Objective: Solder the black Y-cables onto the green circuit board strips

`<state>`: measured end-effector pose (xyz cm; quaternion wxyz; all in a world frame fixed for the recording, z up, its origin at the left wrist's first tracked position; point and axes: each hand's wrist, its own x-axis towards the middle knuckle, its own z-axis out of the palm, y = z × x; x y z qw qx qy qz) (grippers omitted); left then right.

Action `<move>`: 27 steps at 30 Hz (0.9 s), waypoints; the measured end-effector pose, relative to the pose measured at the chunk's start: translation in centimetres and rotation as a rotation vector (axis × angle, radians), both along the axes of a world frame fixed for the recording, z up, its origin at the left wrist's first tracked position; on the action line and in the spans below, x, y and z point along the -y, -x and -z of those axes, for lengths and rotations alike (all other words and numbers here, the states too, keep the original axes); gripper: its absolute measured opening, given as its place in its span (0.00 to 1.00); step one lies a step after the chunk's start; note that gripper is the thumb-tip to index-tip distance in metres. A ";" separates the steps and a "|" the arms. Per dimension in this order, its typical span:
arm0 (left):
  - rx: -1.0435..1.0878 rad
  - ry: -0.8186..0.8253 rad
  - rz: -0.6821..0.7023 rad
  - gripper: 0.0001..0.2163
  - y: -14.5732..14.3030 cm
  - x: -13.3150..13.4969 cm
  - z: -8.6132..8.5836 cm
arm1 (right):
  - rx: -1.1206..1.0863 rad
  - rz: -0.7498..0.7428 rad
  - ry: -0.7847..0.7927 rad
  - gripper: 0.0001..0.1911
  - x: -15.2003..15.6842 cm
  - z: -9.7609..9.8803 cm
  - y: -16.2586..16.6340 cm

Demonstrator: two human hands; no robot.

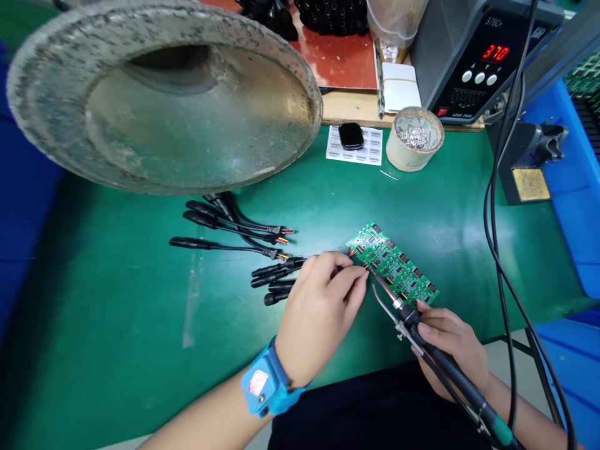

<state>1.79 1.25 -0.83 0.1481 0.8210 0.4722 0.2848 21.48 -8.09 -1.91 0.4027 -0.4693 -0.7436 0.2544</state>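
Note:
A green circuit board [396, 265] lies on the green mat [140, 300]. My left hand [319, 306], with a blue wrist strap, pinches a black cable lead at the board's near left edge. My right hand [450, 350] grips a soldering iron [422, 334]; its tip touches the board's edge right beside my left fingertips. Several black cables with coloured wire ends [234, 234] lie on the mat left of the board.
A large round fume hood [164, 94] hangs over the left of the mat. At the back right stand a soldering station showing 370 [487, 62], a tape roll holding solder scraps [415, 139] and a smartwatch on labels [351, 136]. Blue bins [576, 187] sit at the right.

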 end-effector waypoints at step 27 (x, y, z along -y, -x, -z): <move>-0.081 -0.058 0.013 0.04 -0.3 -0.1 0.1 | 0.010 0.030 0.026 0.23 -0.2 0.1 0.2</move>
